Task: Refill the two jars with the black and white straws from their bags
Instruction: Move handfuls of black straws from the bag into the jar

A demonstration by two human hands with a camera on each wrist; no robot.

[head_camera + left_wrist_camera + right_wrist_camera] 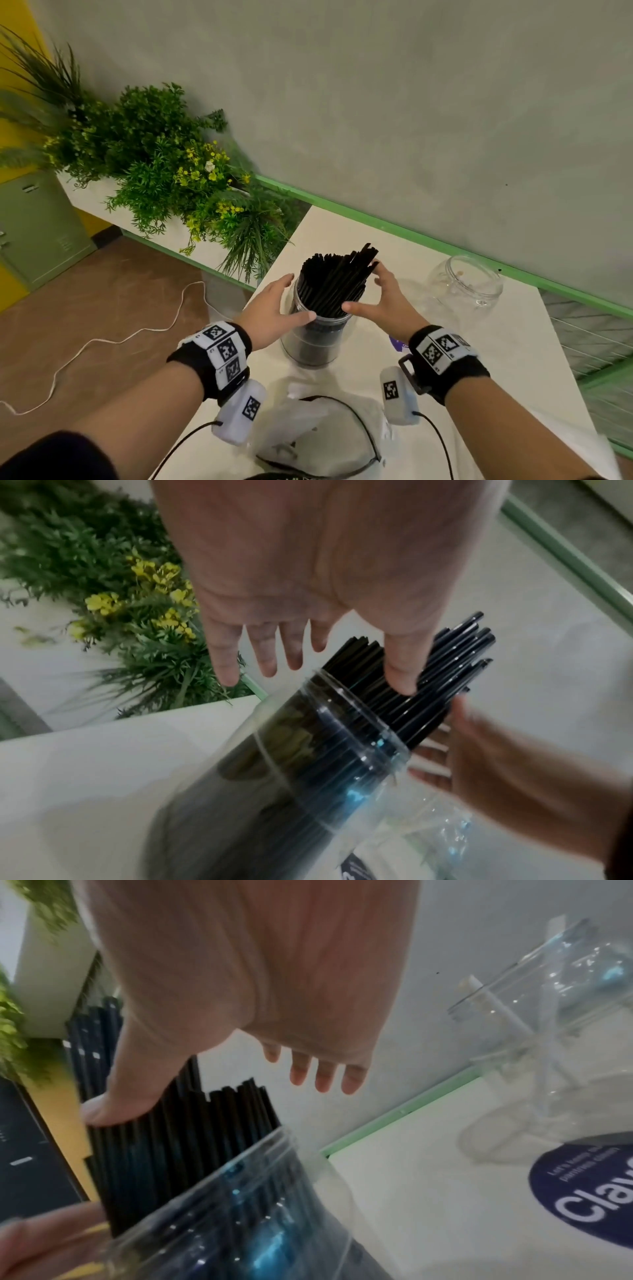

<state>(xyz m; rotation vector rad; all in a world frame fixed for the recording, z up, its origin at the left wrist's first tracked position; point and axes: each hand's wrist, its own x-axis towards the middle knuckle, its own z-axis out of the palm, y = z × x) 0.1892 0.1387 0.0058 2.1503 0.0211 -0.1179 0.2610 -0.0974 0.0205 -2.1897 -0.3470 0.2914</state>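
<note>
A clear jar [315, 334] stands mid-table, packed with black straws [334, 281] that fan out above its rim. My left hand [279, 303] is at the jar's left side, fingers straight, and its thumb touches the straws [445, 669] in the left wrist view. My right hand [380, 298] flanks the bundle on the right with fingers spread; its thumb [103, 1110] rests on the straws [164, 1137]. A second clear jar [466, 284] stands at the back right and holds a white straw [496, 1007]. A limp plastic bag [308, 421] lies near me.
The white table [479, 359] meets a grey wall with a green rail [428, 236]. Plants [164, 161] crowd the table's left side, and a white cord [102, 342] lies on the floor. A purple sticker [589, 1191] and crumpled clear plastic [424, 305] lie between the jars.
</note>
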